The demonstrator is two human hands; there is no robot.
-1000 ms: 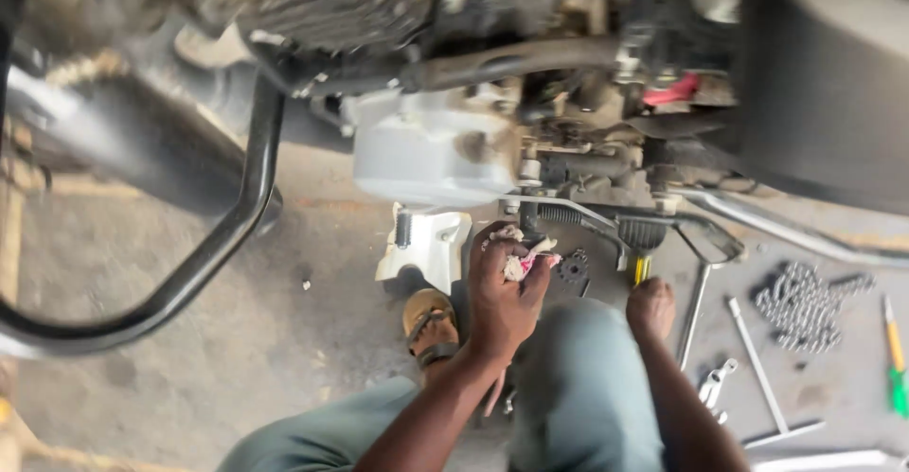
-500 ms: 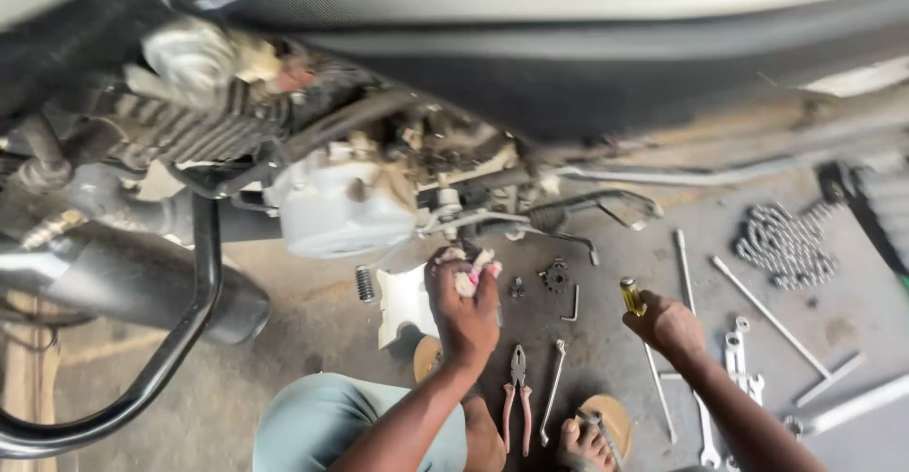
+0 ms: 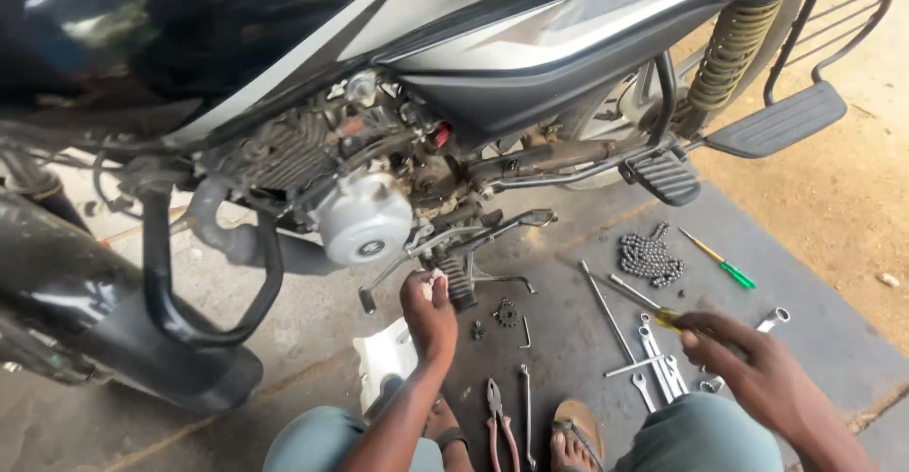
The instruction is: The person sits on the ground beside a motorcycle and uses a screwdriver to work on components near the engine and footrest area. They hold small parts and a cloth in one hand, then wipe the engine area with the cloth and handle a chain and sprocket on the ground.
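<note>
My left hand (image 3: 429, 307) is raised under the motorcycle engine (image 3: 365, 221), closed on a small pale rag (image 3: 437, 285) right next to the black footpeg (image 3: 457, 281). My right hand (image 3: 734, 352) is low at the right over the dark mat (image 3: 568, 339), closed on a yellow-handled screwdriver (image 3: 668, 319) whose metal shaft points up-left. Spanners (image 3: 653, 363) lie just left of that hand. A small sprocket (image 3: 507, 314) sits on the mat between my hands.
A coiled chain (image 3: 650, 257) and a green-and-yellow screwdriver (image 3: 721, 264) lie at the mat's far side. Pliers (image 3: 499, 415) and a spanner lie near my sandalled feet. A white plastic cover (image 3: 386, 358) rests by my left arm. The crash guard (image 3: 204, 292) curves at left.
My view has swung back and right, showing more of the motorcycle. My left hand stays at the footpeg with the rag. My right hand has moved right over the spanners with the screwdriver.
</note>
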